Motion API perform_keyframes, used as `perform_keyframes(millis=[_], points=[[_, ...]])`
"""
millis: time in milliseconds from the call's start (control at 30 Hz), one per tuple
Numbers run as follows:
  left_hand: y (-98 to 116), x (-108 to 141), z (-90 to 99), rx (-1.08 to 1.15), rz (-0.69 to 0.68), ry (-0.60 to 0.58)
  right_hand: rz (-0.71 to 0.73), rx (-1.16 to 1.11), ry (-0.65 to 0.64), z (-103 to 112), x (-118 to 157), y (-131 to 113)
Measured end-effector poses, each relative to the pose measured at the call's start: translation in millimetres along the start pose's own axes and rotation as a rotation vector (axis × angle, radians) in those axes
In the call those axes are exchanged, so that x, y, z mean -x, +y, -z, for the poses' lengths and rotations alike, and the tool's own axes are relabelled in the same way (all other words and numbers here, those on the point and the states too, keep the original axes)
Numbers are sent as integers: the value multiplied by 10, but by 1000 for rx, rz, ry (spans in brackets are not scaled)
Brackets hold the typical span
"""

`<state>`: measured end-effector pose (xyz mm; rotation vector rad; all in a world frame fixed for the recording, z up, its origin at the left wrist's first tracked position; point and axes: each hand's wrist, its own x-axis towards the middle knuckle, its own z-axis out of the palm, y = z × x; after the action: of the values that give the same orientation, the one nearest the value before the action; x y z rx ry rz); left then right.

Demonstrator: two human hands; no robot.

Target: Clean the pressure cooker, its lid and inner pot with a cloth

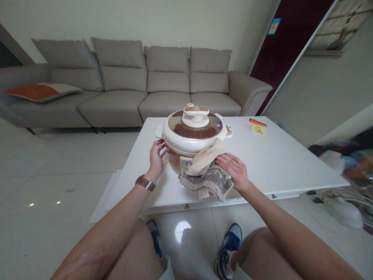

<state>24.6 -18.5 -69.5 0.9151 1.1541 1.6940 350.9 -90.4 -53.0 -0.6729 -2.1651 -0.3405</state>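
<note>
A round white-and-brown electric pot (186, 147) stands at the far left part of the white table. Its glass lid (177, 127) is on, topped by a white-and-brown knob handle (196, 116). My left hand (157, 157), with a brown-strapped watch (145, 182) on the wrist, curls its fingers against the pot's left side below the handle; some fingertips are hidden. Bunched at the pot's front right is a beige and grey patterned cloth (211, 175). My right hand (234, 169) grips this cloth, pressing it to the pot's body. The cloth covers part of the front panel.
The white table (279, 155) extends right, bearing an orange pen-like item (258, 122) and a crumpled yellow piece (258, 129). A grey sofa (166, 83) with an orange-and-white cushion (43, 92) is behind. Assorted items, including a pale rounded object (344, 212), lie on the right floor.
</note>
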Motion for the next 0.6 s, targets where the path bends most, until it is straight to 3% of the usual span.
perform_keyframes(millis=[133,267,333,600], points=[[4,-1,-12,9,8,21,-117,-34,120,14,-45,44],[7,9,-21,32,11,35,-110,-66,79,-35,10,88],[5,14,-21,32,13,40,-183,-118,86,-47,68,135],[-4,20,-22,6,-5,12,-884,-339,292,-175,350,441]])
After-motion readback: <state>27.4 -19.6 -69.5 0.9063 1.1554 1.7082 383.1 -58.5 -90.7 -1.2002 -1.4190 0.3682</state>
